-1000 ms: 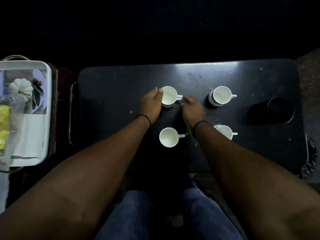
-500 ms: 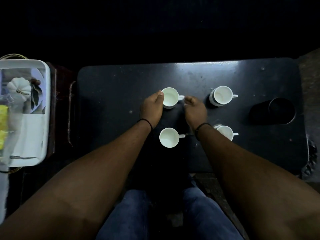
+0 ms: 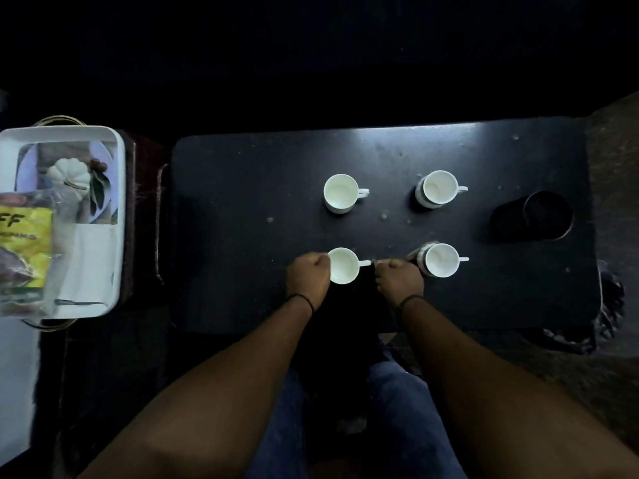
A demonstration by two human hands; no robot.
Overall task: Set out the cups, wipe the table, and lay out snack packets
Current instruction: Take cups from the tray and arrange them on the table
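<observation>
Gripping the near-left cup (image 3: 342, 265) on the dark table (image 3: 242, 202), the left hand (image 3: 307, 279) curls against its side while the right hand (image 3: 399, 281) pinches its handle; three other cups stand apart.

cups (image 3: 340, 193): four, white, upright; two-by-two | table (image 3: 242, 188): dark

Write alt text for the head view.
Both hands work a near white cup on a dark table: left hand against its side, right hand at its handle. Three more white cups complete a square; a tray of snack packets sits left.
</observation>
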